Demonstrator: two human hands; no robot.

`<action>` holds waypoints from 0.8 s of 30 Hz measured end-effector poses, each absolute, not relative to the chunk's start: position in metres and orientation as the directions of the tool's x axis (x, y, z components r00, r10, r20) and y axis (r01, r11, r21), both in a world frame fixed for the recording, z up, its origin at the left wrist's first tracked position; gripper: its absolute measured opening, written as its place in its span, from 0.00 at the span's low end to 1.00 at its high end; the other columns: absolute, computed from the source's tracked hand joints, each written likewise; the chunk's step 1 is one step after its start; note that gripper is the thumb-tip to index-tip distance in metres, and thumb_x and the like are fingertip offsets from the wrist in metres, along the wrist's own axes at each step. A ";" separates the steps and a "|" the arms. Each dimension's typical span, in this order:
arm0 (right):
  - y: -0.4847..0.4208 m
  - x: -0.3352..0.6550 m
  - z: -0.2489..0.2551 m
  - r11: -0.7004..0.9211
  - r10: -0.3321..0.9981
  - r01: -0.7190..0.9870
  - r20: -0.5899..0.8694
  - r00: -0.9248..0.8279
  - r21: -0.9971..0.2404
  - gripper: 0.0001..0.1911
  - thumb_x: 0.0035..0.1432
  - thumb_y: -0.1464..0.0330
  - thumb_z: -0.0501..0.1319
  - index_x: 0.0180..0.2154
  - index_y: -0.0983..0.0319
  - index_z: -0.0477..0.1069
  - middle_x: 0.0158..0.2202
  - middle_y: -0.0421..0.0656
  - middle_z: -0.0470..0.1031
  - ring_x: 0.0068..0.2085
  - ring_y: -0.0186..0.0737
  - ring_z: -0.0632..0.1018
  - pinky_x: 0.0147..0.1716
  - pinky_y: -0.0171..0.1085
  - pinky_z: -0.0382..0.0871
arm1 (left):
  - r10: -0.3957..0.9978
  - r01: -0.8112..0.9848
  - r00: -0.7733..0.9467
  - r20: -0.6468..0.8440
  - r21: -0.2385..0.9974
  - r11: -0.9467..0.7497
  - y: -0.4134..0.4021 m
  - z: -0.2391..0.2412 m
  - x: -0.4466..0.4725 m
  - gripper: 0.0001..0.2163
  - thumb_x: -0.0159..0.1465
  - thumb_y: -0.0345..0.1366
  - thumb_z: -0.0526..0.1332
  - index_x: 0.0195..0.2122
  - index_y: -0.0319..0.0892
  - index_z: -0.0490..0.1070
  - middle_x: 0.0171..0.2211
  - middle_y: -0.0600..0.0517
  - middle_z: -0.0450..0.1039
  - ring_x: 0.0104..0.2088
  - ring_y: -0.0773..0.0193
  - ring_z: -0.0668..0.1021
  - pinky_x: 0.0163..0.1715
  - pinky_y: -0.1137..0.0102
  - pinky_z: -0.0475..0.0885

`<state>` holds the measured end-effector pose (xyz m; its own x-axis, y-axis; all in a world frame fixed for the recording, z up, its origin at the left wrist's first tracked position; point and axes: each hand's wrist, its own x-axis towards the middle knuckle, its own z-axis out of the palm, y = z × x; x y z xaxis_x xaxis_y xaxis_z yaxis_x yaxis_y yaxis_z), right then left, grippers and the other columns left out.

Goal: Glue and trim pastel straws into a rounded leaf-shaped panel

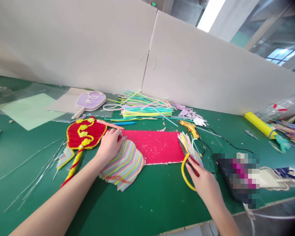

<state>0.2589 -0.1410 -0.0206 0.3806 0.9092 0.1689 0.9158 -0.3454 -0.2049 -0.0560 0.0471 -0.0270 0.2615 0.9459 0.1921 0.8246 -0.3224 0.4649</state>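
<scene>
My left hand (112,141) has its fingers curled at the upper edge of a striped pastel panel (125,165) that looks made of pipe cleaners laid side by side. This panel overlaps the left part of a red board (159,146). My right hand (205,183) is closed on scissors with a yellow and red handle (184,173); their dark blades lie partly hidden by a small bunch of pastel pipe cleaners (189,144) at the board's right end. Left of my left hand lies a red fan-shaped piece (73,132) with yellow flowers and a twisted yellow-red handle.
A heap of pipe cleaners (147,111) lies at the back, near a yellow glue gun (191,128) with a black cord. A purple fan (90,101) and green sheet (31,111) are back left. A blurred-out dark object (236,180) stands right. A white partition (100,42) closes the back.
</scene>
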 end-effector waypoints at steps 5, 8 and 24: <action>-0.135 0.257 -0.010 -0.358 0.895 0.765 0.037 0.444 -0.535 0.25 0.56 0.53 0.56 0.49 0.60 0.75 0.31 0.47 0.79 0.27 0.41 0.76 0.27 0.35 0.67 | 0.958 0.802 0.288 0.004 0.545 -0.243 0.051 -0.011 -0.069 0.08 0.55 0.41 0.57 0.27 0.41 0.68 0.31 0.48 0.69 0.31 0.58 0.73 0.34 0.66 0.67; -0.131 0.246 -0.012 -0.290 0.900 0.530 -0.039 0.434 -0.797 0.29 0.53 0.53 0.60 0.52 0.63 0.72 0.23 0.42 0.72 0.24 0.38 0.72 0.24 0.35 0.65 | 0.918 0.778 0.388 -0.087 0.565 -0.275 0.051 -0.001 -0.076 0.07 0.47 0.38 0.61 0.26 0.42 0.68 0.31 0.49 0.69 0.33 0.57 0.73 0.34 0.66 0.67; -0.071 0.189 0.023 -0.080 0.974 -0.083 -0.096 0.206 -0.993 0.25 0.41 0.61 0.71 0.40 0.58 0.63 0.32 0.39 0.76 0.15 0.29 0.69 0.09 0.29 0.58 | 0.804 0.296 0.594 -0.010 0.933 -0.207 0.052 0.081 -0.038 0.07 0.58 0.37 0.60 0.33 0.43 0.61 0.17 0.62 0.60 0.17 0.75 0.57 0.18 0.78 0.50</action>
